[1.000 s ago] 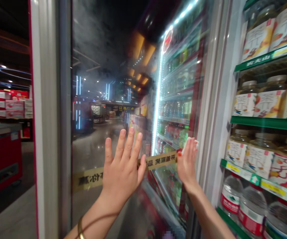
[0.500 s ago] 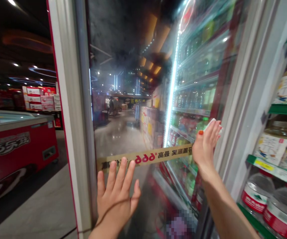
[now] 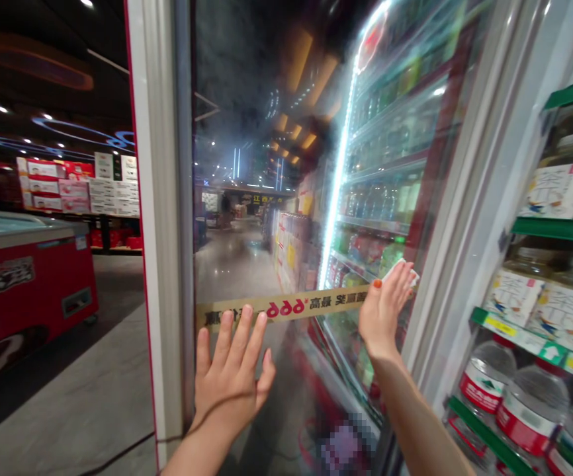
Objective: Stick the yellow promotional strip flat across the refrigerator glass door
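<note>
While the fingers of the right hand [image 3: 383, 317] clasp a white cloth [image 3: 399, 270] flat against the glass door [image 3: 261, 165] of a drinks cooler, just above a tan printed tape [image 3: 281, 307], the left hand [image 3: 231, 370] lies open and empty on the pane below the tape. Jars [image 3: 557, 192] and bottled water [image 3: 532, 403] stand on green shelves [image 3: 559, 229] to the right; a red chest freezer [image 3: 28, 284] sits left.

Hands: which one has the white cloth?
The right hand, pressing the white cloth against the glass door. The left hand holds nothing, its fingers spread and bare.
</note>
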`<state>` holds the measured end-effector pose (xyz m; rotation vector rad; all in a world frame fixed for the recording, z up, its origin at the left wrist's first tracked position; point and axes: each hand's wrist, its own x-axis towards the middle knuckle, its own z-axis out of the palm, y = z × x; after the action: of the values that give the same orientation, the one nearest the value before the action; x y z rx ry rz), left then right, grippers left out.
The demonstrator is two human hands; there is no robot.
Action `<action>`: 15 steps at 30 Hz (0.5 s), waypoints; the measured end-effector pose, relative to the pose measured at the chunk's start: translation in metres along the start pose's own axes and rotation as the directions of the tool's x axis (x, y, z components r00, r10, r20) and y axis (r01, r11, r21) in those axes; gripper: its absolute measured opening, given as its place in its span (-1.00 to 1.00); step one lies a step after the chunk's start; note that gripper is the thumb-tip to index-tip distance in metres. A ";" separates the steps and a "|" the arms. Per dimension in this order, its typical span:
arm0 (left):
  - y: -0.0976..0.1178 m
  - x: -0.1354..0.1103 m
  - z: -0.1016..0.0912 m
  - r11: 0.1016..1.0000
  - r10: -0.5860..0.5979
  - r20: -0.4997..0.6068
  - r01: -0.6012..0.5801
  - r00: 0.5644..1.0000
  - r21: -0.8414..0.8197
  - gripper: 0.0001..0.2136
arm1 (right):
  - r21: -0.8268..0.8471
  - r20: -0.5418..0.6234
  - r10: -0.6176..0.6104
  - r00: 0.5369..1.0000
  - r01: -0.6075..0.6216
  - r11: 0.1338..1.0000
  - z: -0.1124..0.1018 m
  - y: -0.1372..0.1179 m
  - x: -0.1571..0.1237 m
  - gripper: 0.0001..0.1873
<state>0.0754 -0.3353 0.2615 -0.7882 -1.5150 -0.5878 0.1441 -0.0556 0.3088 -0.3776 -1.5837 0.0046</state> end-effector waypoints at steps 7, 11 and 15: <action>-0.002 -0.003 0.003 1.000 0.005 0.020 -0.005 1.000 -0.007 -0.27 | 0.113 0.115 -0.572 0.812 0.561 0.820 0.000 -0.055 -0.132 -0.16; -0.004 -0.006 0.002 1.000 0.000 0.049 0.000 0.999 -0.002 -0.25 | 0.010 0.078 -0.271 0.959 0.271 0.962 -0.003 0.001 -0.138 -0.20; 0.004 -0.011 0.007 0.999 0.042 0.108 -0.043 0.993 0.004 -0.24 | -0.006 0.111 -0.127 0.986 0.128 0.992 0.005 0.014 -0.134 -0.20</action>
<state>0.0741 -0.3294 0.2496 -0.8574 -1.5943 -0.5155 0.1423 -0.0735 0.1750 -0.2890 -1.7158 -0.0845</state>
